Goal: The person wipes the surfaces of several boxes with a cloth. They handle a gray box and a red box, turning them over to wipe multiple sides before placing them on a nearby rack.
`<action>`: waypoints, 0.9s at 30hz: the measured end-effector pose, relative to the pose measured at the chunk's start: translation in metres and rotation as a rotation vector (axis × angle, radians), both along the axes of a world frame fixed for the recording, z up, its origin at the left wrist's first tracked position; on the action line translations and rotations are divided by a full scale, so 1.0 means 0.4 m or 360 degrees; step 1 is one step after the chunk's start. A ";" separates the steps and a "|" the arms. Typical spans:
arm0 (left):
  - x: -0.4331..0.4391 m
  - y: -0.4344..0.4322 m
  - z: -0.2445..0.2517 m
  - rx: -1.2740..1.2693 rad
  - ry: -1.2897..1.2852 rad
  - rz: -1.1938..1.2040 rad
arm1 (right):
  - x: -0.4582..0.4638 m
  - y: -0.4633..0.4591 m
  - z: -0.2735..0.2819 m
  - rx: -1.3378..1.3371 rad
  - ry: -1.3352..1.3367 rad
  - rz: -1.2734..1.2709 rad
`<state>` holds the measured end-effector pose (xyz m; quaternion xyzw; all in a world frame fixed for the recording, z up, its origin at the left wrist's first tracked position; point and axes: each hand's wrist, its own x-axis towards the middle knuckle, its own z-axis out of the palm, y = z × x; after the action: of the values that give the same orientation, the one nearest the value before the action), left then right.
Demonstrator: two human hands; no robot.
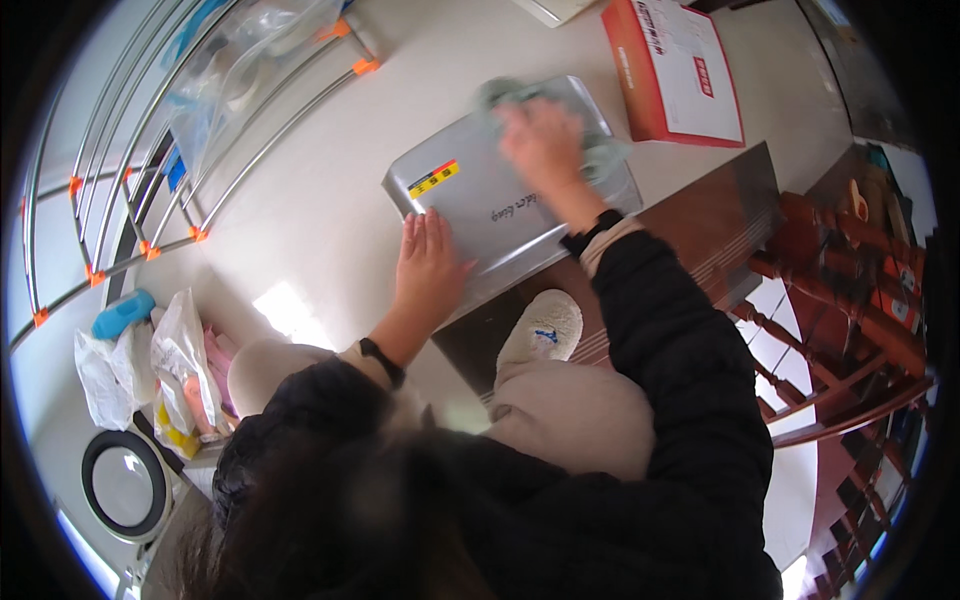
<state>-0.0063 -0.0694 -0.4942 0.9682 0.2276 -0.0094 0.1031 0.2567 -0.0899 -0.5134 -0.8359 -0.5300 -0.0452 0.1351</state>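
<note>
A grey rectangular case (pixel 480 187) with rounded corners lies flat on the pale floor in front of me. It bears dark lettering and a yellow, red and black sticker (pixel 433 178). My right hand (pixel 546 142), blurred, presses a pale green cloth (pixel 604 156) onto the far right part of the case. The cloth spreads out on both sides of the hand and overhangs the far edge. At the near left edge, my left hand (pixel 431 259) rests its fingertips on the case and holds nothing.
A red and white cardboard box (pixel 690 82) stands beyond the case. A metal rack with orange joints (pixel 262 154) is at left, above plastic bags (pixel 180 352) and a blue bottle (pixel 124 313). Dark stair edging (pixel 712 202) and a wooden balustrade (pixel 847 292) lie right. My slippered foot (pixel 544 326) is near the case.
</note>
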 end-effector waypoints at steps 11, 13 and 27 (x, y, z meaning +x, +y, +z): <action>-0.002 -0.031 -0.002 -0.0074 0.0010 0.0122 | -0.096 0.117 -0.027 0.0168 0.0217 0.0294; -0.005 -0.035 -0.008 -0.0120 0.0022 0.0150 | -0.199 0.154 -0.023 0.0160 0.0373 0.0617; 0.052 0.208 0.253 -0.0491 -0.0783 0.0400 | -0.344 0.058 -0.046 0.0194 0.0370 0.1215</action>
<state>0.0146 0.0138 -0.3930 0.8787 0.3097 0.2035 0.3010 0.1191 -0.0668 -0.5316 -0.5691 -0.7799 0.0717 0.2507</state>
